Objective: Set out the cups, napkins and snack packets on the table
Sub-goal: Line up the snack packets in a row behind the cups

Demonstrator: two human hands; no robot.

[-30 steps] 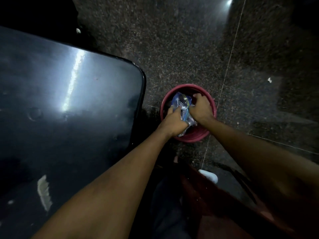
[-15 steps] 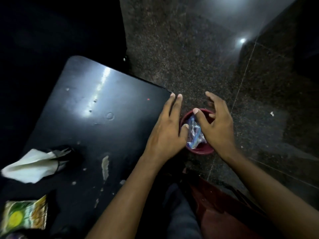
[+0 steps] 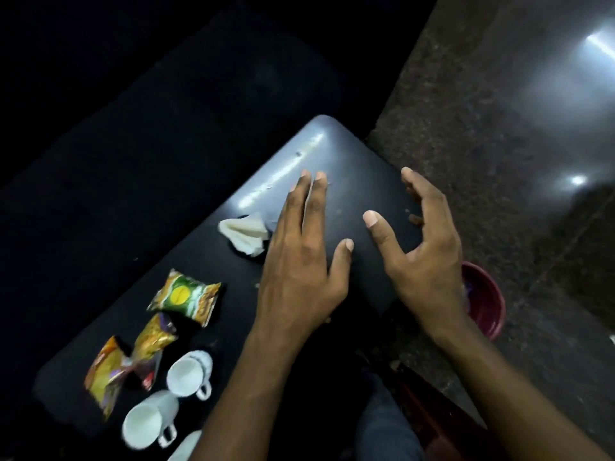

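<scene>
The red bucket [image 3: 489, 304] shows only its right rim. The right grip [image 3: 422, 261] and its wrist cover the rest, so what lies inside cannot be told. The left grip [image 3: 299, 264] hides the right edge of the napkin [image 3: 244, 234]. A third cup [image 3: 188, 445] is cut off by the bottom edge. Print on the packets [image 3: 184, 296] is too blurred to read. Both forearms hide the near edge of the tabletop [image 3: 349, 161].

The left forearm [image 3: 253, 387] and right forearm [image 3: 519, 390] are bare, uncovered to the frame edge. The left hand [image 3: 299, 261] and right hand [image 3: 422, 261] have short-trimmed fingernails. The leg [image 3: 382, 427] wears dark blue-grey trouser fabric.
</scene>
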